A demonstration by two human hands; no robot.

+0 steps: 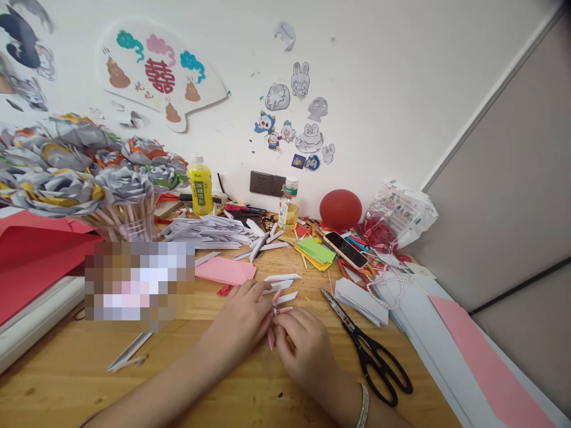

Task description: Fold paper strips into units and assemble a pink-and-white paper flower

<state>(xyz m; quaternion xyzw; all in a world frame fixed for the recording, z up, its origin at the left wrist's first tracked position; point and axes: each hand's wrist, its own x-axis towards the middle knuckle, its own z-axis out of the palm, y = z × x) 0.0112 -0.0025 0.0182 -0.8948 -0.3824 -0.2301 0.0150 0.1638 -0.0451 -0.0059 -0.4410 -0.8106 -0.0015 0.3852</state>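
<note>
Working low over the wooden counter [187, 380]: left hand [243, 324] and right hand [306, 345] both pinch a folded paper piece [277, 308] at their fingertips, left of the scissors [370, 351]. Creasing likely wants firm, even pressure with the edges aligned. Long axis seems to point toward the wall; too small to confirm.

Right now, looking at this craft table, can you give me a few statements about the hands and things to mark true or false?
1. The left hand and right hand together pinch a small paper piece. True.
2. The right hand holds the scissors. False: they lie untouched on the table, to the right of that hand.
3. The yellow bottle stands upright near the wall. True.
4. The phone lies under the left hand. False: it rests farther back, beside the green paper stack.
</note>
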